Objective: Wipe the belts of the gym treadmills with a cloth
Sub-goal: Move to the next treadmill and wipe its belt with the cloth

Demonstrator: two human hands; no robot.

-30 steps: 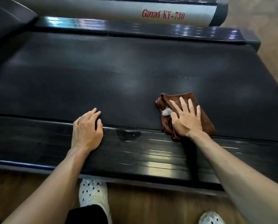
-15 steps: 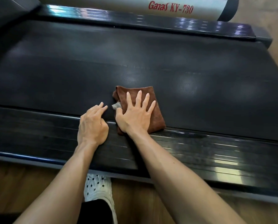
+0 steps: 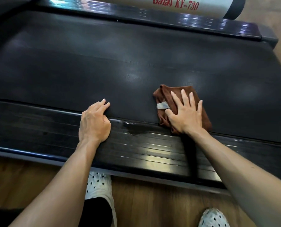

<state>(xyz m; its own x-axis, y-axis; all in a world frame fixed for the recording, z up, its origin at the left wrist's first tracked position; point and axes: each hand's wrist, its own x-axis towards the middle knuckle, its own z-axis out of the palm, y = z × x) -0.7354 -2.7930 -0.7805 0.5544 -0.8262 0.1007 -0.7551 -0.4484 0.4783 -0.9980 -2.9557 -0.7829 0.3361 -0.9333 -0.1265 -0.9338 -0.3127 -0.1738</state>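
Observation:
A wide black treadmill belt (image 3: pixel 120 59) fills most of the view. A folded brown cloth (image 3: pixel 169 95) with a white tag lies at the belt's near edge, right of centre. My right hand (image 3: pixel 184 113) presses flat on the cloth with spread, straight fingers. My left hand (image 3: pixel 94 123) rests on the near side rail (image 3: pixel 38 128), its fingers reaching onto the belt edge and holding nothing.
A damp patch shows on the ribbed side rail between my hands. The far side rail (image 3: pixel 185 22) and a white frame tube (image 3: pixel 193 5) lettered "Ganas KY-730" lie beyond the belt. Wooden floor (image 3: pixel 152 202) and my spotted white shoes (image 3: pixel 98 185) are below.
My right hand slid the cloth left towards my left hand, then back right along the belt's near edge. My left hand stayed on the rail.

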